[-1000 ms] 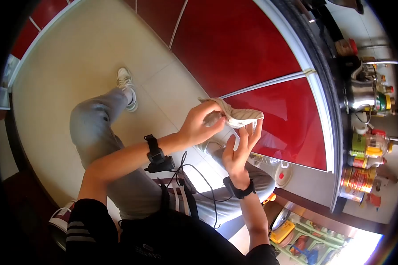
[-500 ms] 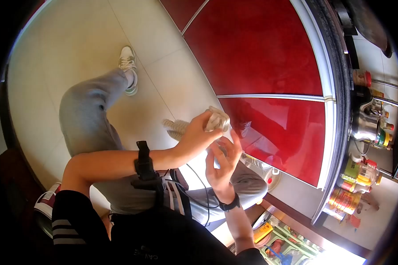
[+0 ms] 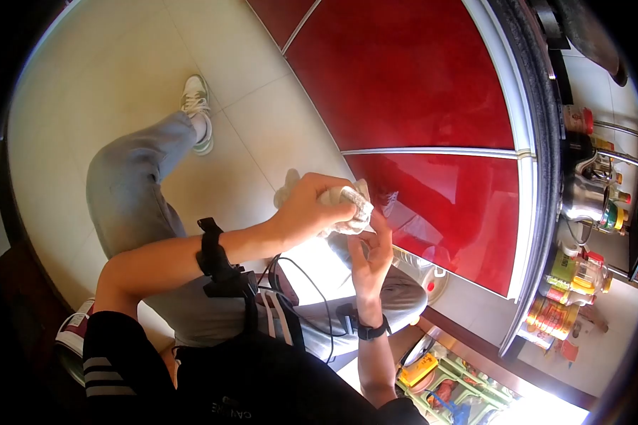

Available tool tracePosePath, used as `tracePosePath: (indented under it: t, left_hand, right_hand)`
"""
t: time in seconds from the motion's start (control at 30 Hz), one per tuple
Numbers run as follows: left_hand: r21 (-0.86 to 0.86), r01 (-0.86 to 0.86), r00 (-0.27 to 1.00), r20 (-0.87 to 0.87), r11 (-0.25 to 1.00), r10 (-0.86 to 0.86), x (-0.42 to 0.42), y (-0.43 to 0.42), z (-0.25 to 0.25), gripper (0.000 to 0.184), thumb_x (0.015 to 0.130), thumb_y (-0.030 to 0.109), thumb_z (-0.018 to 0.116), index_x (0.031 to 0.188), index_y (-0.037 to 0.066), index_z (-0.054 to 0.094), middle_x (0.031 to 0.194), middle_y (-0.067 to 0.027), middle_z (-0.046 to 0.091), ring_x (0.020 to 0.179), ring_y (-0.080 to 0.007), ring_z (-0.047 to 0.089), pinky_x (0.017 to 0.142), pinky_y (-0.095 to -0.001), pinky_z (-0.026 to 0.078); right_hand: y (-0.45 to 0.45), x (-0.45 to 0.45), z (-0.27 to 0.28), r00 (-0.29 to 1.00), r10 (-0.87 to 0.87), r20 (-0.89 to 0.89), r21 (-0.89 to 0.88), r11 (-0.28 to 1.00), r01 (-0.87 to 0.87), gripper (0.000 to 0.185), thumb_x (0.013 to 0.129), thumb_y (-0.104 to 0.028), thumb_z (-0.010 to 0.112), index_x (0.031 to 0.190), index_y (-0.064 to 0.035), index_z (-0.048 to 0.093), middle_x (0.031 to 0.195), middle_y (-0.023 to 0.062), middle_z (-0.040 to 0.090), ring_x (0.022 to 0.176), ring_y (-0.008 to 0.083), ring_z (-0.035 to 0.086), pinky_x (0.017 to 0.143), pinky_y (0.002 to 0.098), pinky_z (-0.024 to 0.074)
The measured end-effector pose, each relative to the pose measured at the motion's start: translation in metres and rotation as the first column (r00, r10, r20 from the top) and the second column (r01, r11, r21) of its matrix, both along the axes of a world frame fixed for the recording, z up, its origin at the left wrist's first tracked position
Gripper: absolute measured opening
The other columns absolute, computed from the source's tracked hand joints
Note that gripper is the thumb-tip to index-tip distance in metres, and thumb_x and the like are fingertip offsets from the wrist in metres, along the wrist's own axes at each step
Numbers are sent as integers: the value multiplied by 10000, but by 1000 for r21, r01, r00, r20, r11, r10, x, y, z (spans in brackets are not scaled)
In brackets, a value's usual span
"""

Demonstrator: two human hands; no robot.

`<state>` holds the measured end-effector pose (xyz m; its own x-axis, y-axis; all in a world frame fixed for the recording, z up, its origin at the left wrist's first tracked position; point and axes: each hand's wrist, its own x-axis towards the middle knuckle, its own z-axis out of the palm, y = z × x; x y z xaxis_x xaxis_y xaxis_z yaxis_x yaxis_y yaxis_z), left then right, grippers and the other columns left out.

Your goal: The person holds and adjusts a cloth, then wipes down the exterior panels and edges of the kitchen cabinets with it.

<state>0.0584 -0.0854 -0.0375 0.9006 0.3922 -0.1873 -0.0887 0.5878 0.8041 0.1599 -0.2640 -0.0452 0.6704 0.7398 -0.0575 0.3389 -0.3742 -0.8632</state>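
A crumpled off-white cloth [image 3: 351,210] is bunched up in my left hand [image 3: 308,209], with the thumb and fingers pressed round it. Close against the cloth's right side is my right hand [image 3: 372,258], its fingers bent and its fingertips at the cloth's edge, partly hidden behind it. A pale shape [image 3: 285,191] shows behind my left hand, too blurred to make out. Both wrists wear black bands, and a thin black cable [image 3: 319,283] loops below the hands.
Red cabinet doors [image 3: 411,78] stand beyond the hands, under a dark counter edge [image 3: 546,142] with jars and bottles [image 3: 553,319]. A shoe [image 3: 195,99] rests on the tiled floor [image 3: 248,113]. At the lower right is a green rack [image 3: 439,386] of goods.
The cloth, spread out a second ago, is now bunched in my left hand. My right hand has moved left and its fingers have bent inward. The view has shifted.
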Motion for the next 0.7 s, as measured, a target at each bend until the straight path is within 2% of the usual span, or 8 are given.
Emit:
tracePosePath:
  t: [0.1, 0.2, 0.3, 0.37, 0.43, 0.53, 0.57, 0.7]
  left_hand:
    - [-33, 68, 996, 59, 997, -66, 1, 8, -4, 187, 864, 141, 653, 954, -21, 670, 830, -39, 661, 737, -93, 596, 664, -243, 475]
    - [-7, 174, 981, 84, 985, -173, 2, 16, 0, 205, 862, 154, 665, 966, -22, 678, 837, -43, 664, 743, -100, 596, 676, -247, 474]
    - [137, 213, 969, 95, 967, -227, 5, 23, 1, 207, 862, 157, 677, 971, -18, 689, 835, -48, 670, 753, -102, 598, 687, -247, 474]
    - [166, 211, 966, 114, 963, -231, 7, 25, 1, 191, 873, 159, 681, 962, -8, 703, 826, -52, 680, 756, -101, 608, 692, -247, 482]
    - [126, 216, 965, 121, 968, -231, 7, 28, 5, 196, 881, 164, 680, 966, -11, 703, 829, -54, 685, 754, -100, 611, 689, -244, 484]
    - [55, 232, 964, 118, 971, -237, 5, 33, 9, 234, 878, 203, 690, 979, -7, 705, 866, -69, 686, 787, -123, 618, 725, -268, 492]
    - [27, 240, 963, 115, 970, -242, 4, 33, 9, 252, 875, 222, 695, 985, -5, 705, 883, -75, 684, 805, -135, 621, 744, -281, 495]
    - [-63, 229, 963, 162, 971, -217, 6, 29, 3, 263, 865, 230, 710, 988, -2, 708, 897, -78, 686, 815, -132, 625, 741, -271, 495]
  right_hand:
    - [8, -8, 2, 982, -111, -151, 143, 981, 132, 628, 819, 64, 632, 1404, 11, 407, 1333, 147, 502, 995, 199, 638, 877, 329, 519]
    - [15, -10, 9, 994, -98, -54, 214, 971, 107, 611, 807, 59, 647, 1381, -10, 450, 1376, 162, 481, 1101, 246, 606, 928, 360, 494]
    - [21, -2, 21, 940, 49, 336, 45, 997, -68, 497, 797, 48, 664, 1277, -15, 553, 1408, 187, 465, 1219, 300, 542, 985, 396, 457]
    - [13, 0, 6, 987, 73, 140, 25, 997, -77, 381, 794, 33, 680, 1166, -7, 607, 1416, 201, 462, 1263, 323, 508, 1004, 407, 440]
    - [9, -9, 1, 997, 25, -69, 22, 999, -24, 224, 797, -11, 715, 1009, 12, 643, 1296, 192, 564, 1198, 293, 559, 974, 370, 450]
    - [6, -13, 5, 992, 50, -118, -66, 996, -58, 209, 807, -29, 725, 996, 11, 645, 1139, 155, 639, 1079, 249, 612, 931, 330, 458]
    - [2, -14, -2, 990, 46, -130, -63, 997, -54, 231, 825, -39, 720, 1033, 4, 630, 1031, 125, 661, 994, 214, 625, 905, 316, 461]
    - [4, -21, -1, 977, 123, -174, -33, 991, -131, 321, 838, -64, 726, 1120, -12, 582, 1012, 128, 667, 993, 201, 622, 897, 324, 469]
